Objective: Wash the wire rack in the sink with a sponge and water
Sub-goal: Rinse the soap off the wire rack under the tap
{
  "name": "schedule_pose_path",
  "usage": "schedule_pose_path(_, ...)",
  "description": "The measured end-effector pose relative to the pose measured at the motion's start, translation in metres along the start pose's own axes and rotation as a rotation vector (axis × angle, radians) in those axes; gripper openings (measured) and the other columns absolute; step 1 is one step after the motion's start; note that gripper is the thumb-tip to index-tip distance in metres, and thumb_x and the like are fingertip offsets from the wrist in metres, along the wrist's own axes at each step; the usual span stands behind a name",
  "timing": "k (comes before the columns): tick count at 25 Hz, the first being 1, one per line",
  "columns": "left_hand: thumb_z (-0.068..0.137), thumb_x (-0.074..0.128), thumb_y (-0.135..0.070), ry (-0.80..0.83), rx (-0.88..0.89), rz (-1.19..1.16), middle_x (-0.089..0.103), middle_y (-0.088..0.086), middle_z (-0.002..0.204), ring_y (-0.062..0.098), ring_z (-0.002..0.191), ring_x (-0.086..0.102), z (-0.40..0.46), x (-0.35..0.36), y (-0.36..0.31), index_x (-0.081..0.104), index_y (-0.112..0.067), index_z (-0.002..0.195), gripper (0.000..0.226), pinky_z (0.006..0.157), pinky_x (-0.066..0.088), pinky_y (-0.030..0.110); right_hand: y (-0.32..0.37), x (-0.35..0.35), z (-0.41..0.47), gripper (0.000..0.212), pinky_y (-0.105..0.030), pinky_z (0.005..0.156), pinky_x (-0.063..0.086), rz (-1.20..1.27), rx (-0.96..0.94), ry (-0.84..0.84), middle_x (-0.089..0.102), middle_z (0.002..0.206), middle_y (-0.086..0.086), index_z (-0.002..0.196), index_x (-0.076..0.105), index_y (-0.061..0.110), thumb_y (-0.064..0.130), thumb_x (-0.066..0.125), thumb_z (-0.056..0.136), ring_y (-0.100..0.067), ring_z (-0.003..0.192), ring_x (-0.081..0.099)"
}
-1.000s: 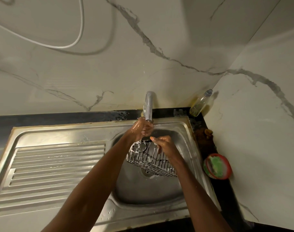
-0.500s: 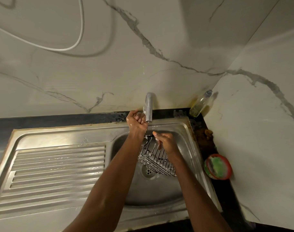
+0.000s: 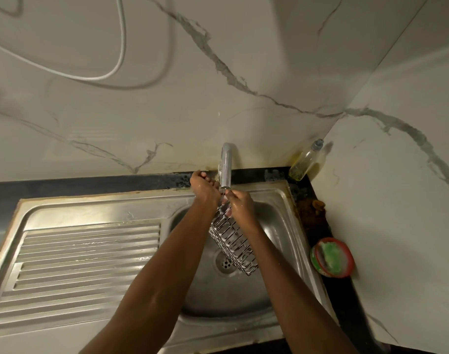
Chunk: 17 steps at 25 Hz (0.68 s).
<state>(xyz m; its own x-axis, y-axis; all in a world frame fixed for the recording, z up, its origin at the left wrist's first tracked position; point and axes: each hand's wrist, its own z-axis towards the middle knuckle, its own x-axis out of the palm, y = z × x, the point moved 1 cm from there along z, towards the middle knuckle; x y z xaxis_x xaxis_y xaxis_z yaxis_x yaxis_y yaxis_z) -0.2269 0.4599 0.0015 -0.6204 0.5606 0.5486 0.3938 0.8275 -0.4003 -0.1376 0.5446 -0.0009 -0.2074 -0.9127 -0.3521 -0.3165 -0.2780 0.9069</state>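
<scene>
Wire rack (image 3: 232, 241) in right grip (image 3: 240, 204), under faucet (image 3: 226, 166), over sink (image 3: 282, 208).

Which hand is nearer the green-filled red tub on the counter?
Right. The right hand holds the wire rack under the tap, left of the tub; the left hand is farther left.

White marble-look wall panels (image 3: 244, 60) with grey veins met in a corner up and to the right of the hands. A white cable (image 3: 121, 47) looped across the wall high to their left. A dark counter strip (image 3: 90, 183) ran below the wall. Light was dim and warm, perhaps from overhead.
</scene>
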Motion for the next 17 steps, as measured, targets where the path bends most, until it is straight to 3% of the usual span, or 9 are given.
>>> schedule_pose_path(2, 0.105, 0.047, -0.015, 0.039, 0.061, 0.267, 0.041, -0.005, 0.05, 0.009, 0.041, 0.032, 0.004, -0.003, -0.009, 0.05, -0.018, 0.064, 0.041, 0.038, 0.028, 0.021, 0.002, 0.008, 0.005, 0.024, -0.02, 0.05, 0.05, -0.047, 0.015, 0.05, 0.07, 0.089, -0.004, 0.111, 0.067, 0.009, 0.025, 0.05, 0.105, -0.01, 0.058, 0.06)
schedule_pose_path(4, 0.104, 0.047, -0.01, 0.081, 0.191, 0.633, 0.055, 0.001, 0.06, 0.012, 0.049, 0.049, 0.01, -0.013, -0.021, 0.063, -0.01, 0.074, 0.034, 0.043, 0.04, 0.022, 0.002, 0.011, 0.007, 0.026, -0.027, 0.051, 0.054, -0.022, 0.026, 0.098, 0.07, 0.086, -0.003, 0.108, 0.067, 0.006, 0.027, 0.053, 0.104, -0.013, 0.057, 0.062)
schedule_pose_path(6, 0.1, 0.056, -0.009, 0.079, 0.389, 1.032, 0.069, 0.008, 0.076, 0.018, 0.067, 0.063, 0.017, -0.033, -0.034, 0.074, -0.004, 0.087, 0.023, 0.061, 0.053, 0.031, -0.002, 0.01, 0.007, 0.021, -0.033, 0.053, 0.056, 0.022, 0.028, 0.131, 0.07, 0.083, -0.002, 0.103, 0.068, 0.008, 0.023, 0.054, 0.104, -0.014, 0.058, 0.064)
schedule_pose_path(8, 0.1, 0.061, -0.016, 0.111, 0.481, 1.35, 0.073, 0.011, 0.093, 0.017, 0.079, 0.065, 0.017, -0.056, -0.04, 0.076, -0.006, 0.099, 0.018, 0.073, 0.055, 0.035, -0.005, 0.007, 0.004, 0.017, -0.033, 0.05, 0.053, 0.123, 0.082, 0.12, 0.068, 0.075, -0.004, 0.093, 0.069, 0.01, 0.017, 0.056, 0.102, -0.018, 0.059, 0.064)
schedule_pose_path(11, 0.099, 0.066, -0.038, 0.18, 0.325, 1.522, 0.073, 0.01, 0.105, 0.023, 0.095, 0.067, 0.02, -0.081, -0.034, 0.074, -0.008, 0.111, 0.034, 0.083, 0.053, 0.035, -0.011, 0.002, -0.009, 0.027, -0.032, 0.05, 0.047, 0.222, 0.139, 0.087, 0.064, 0.062, -0.008, 0.077, 0.064, 0.006, 0.015, 0.056, 0.101, -0.023, 0.055, 0.06)
schedule_pose_path(13, 0.094, 0.071, -0.045, 0.188, 0.275, 1.553, 0.074, 0.008, 0.107, 0.025, 0.1, 0.068, 0.019, -0.085, -0.031, 0.074, -0.01, 0.113, 0.04, 0.089, 0.052, 0.036, -0.015, -0.002, -0.019, 0.028, -0.031, 0.052, 0.051, 0.214, 0.134, 0.11, 0.062, 0.065, -0.007, 0.082, 0.062, 0.002, 0.016, 0.052, 0.103, -0.018, 0.055, 0.061)
schedule_pose_path(15, 0.089, 0.076, -0.044, 0.166, 0.277, 1.55, 0.076, 0.008, 0.103, 0.023, 0.095, 0.07, 0.019, -0.085, -0.027, 0.075, -0.013, 0.108, 0.037, 0.09, 0.058, 0.039, -0.018, -0.01, -0.027, 0.027, -0.028, 0.051, 0.052, 0.198, 0.113, 0.152, 0.061, 0.068, -0.007, 0.087, 0.061, -0.002, 0.015, 0.049, 0.105, -0.015, 0.055, 0.061)
schedule_pose_path(17, 0.087, 0.078, -0.044, 0.122, 0.318, 1.57, 0.075, 0.005, 0.089, 0.018, 0.083, 0.07, 0.013, -0.087, -0.024, 0.076, -0.011, 0.098, 0.035, 0.079, 0.06, 0.035, -0.018, -0.019, -0.031, 0.029, -0.027, 0.049, 0.05, 0.153, 0.092, 0.181, 0.063, 0.067, -0.009, 0.086, 0.061, -0.004, 0.014, 0.048, 0.105, -0.014, 0.052, 0.061)
